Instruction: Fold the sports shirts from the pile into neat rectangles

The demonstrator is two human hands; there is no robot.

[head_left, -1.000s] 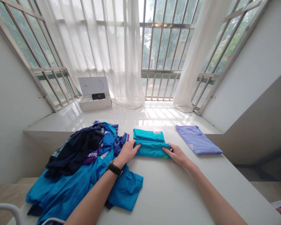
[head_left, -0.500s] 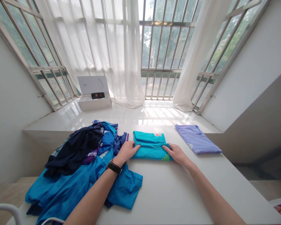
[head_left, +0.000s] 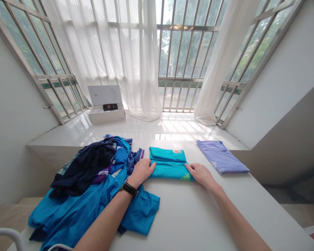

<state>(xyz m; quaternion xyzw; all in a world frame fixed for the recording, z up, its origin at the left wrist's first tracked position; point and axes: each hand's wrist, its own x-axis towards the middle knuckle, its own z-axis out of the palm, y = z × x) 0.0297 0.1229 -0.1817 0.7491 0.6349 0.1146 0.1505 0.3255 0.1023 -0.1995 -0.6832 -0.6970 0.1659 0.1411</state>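
A teal T-shirt (head_left: pixel 170 169) lies folded into a flat rectangle on the white table, its folded edges meeting in a seam across the middle. A small red-and-white print shows on its far part and a green print at its near right corner. My left hand (head_left: pixel 141 171), with a black watch on the wrist, grips the left edge, thumb on top and fingertips hidden. At the right edge, my right hand (head_left: pixel 201 174) pinches the cloth with its thumb on top; its other fingers are partly hidden.
A heap of blue and dark clothes (head_left: pixel 86 174) covers the table's left side, one blue sleeve reaching beneath my left forearm. A folded lavender shirt (head_left: pixel 222 157) lies at the right. On the sill, an open white box (head_left: pixel 107 116) holds a black device (head_left: pixel 110 107).
Both thumbs have slid slightly outward toward the shirt's side edges. The fold looks flatter along its middle seam, and the shirt stays in place.
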